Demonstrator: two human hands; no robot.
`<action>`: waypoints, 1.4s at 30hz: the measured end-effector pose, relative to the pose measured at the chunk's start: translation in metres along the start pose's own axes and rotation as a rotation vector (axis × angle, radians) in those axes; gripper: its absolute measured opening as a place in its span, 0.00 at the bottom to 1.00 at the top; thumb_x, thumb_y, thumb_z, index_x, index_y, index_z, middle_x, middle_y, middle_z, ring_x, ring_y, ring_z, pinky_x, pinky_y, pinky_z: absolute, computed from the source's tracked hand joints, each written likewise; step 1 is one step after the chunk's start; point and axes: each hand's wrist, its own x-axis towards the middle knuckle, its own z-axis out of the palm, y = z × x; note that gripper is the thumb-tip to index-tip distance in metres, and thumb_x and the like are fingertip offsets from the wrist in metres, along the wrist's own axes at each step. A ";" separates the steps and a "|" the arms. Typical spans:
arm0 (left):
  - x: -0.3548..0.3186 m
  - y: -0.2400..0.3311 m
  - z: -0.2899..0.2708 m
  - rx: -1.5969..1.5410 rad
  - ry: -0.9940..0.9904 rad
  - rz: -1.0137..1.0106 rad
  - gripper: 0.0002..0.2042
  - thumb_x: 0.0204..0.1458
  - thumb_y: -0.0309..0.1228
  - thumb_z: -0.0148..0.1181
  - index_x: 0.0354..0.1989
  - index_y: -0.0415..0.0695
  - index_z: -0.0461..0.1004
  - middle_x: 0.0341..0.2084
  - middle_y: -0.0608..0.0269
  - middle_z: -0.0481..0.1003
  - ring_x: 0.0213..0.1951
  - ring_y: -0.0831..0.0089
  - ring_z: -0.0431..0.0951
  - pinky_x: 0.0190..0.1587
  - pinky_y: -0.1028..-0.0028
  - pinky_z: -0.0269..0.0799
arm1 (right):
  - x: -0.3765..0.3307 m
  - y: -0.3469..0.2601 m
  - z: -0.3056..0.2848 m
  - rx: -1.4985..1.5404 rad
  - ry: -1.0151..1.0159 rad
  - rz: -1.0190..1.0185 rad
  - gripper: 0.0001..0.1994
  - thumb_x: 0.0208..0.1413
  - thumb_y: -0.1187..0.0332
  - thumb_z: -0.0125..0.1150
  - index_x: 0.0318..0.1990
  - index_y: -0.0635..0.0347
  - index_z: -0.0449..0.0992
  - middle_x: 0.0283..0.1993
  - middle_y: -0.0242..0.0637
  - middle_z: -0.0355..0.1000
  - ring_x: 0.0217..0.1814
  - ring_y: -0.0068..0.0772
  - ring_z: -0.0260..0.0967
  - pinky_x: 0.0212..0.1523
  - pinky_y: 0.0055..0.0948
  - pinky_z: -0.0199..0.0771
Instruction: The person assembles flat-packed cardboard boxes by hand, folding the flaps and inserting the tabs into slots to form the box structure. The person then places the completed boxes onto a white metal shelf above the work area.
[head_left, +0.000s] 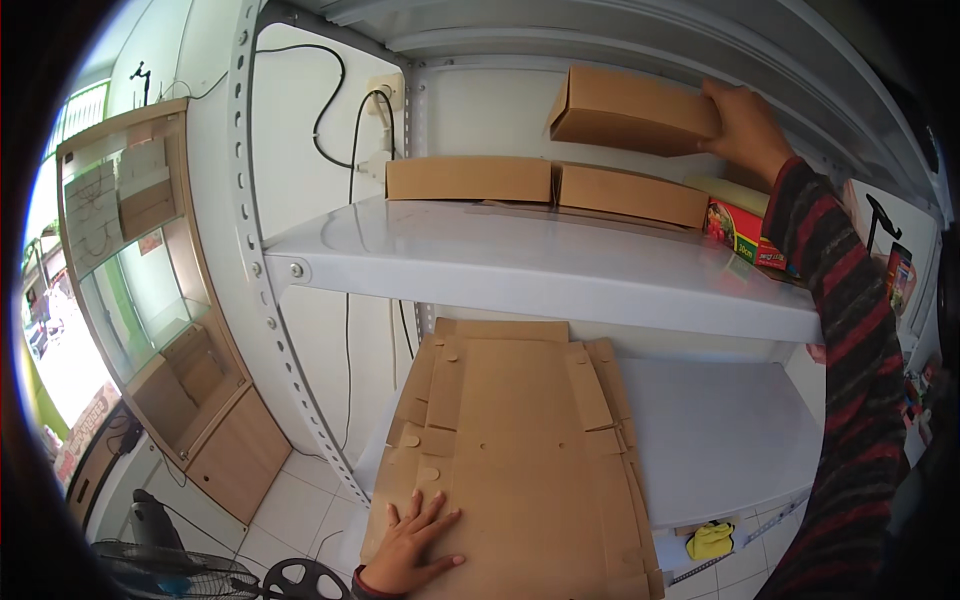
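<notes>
My right hand [745, 130] grips the right end of a brown cardboard box [635, 112], raised above the upper shelf. Below it, two similar closed boxes, a left one [470, 180] and a right one [632, 194], lie end to end along the back of that shelf. My left hand [415, 545] rests with fingers spread on a stack of flat, unfolded cardboard blanks [530, 480]. The stack lies on the lower shelf, with its tabs and cut flaps showing along both sides.
A white metal rack [540, 270] frames the work. A red and green printed carton [738, 228] stands at the upper shelf's right end. Black cables [345, 110] hang near a wall socket [385, 92]. On the left are a glass-fronted cabinet [215, 400] and a fan [170, 570].
</notes>
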 end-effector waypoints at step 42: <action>0.005 0.006 -0.005 -0.045 0.005 -0.032 0.31 0.49 0.31 0.67 0.65 0.49 0.66 0.71 0.52 0.53 0.74 0.47 0.41 0.69 0.39 0.27 | -0.002 -0.013 0.037 0.366 -0.362 -0.056 0.23 0.50 0.67 0.67 0.54 0.64 0.74 0.45 0.51 0.77 0.50 0.51 0.75 0.53 0.38 0.73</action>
